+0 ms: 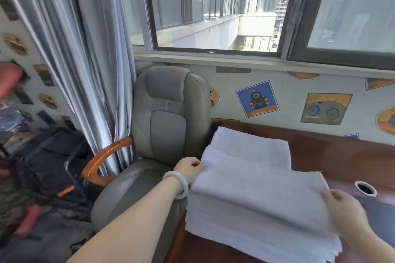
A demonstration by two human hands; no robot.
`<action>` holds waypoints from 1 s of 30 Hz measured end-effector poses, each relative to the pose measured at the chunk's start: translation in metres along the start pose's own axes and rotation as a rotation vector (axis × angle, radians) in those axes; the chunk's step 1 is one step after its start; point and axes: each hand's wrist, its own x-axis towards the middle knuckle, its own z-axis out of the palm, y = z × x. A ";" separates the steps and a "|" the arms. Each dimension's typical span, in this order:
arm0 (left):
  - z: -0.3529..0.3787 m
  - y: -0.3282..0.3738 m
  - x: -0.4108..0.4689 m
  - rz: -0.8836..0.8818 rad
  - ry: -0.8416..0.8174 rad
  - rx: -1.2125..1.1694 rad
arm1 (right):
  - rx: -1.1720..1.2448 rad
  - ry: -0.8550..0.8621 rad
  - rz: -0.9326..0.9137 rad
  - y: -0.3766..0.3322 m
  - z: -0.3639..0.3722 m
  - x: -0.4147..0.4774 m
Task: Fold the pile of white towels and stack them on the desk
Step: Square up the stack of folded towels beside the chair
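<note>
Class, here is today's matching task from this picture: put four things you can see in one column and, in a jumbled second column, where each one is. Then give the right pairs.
Column 1
1. bracelet
2. grey chair
3. round cable hole
4. curtain

Column 2
a. in the desk top, right of the towels
b. hanging left of the window
c. on the left wrist
d. beside the desk's left end

Pairs: 1-c; 2-d; 3-a; 4-b
</note>
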 end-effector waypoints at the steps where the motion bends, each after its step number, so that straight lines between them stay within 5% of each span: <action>1: 0.000 -0.003 0.000 -0.044 -0.057 -0.023 | -0.053 -0.040 0.020 0.005 0.005 -0.001; 7: -0.015 -0.016 -0.001 -0.092 -0.268 -0.137 | -0.134 -0.003 0.015 0.011 0.010 -0.008; 13: -0.026 -0.017 -0.003 0.004 -0.193 -0.177 | 0.043 0.159 -0.033 -0.005 0.011 -0.018; 22: -0.013 -0.027 -0.003 -0.032 -0.093 -0.076 | -0.116 0.048 0.071 0.007 0.014 -0.019; 26: 0.010 0.004 -0.012 0.268 0.257 0.500 | -0.310 0.227 -0.268 -0.027 0.028 -0.032; 30: 0.078 0.040 -0.031 0.644 -0.017 0.752 | -0.350 0.053 -0.603 -0.071 0.089 -0.053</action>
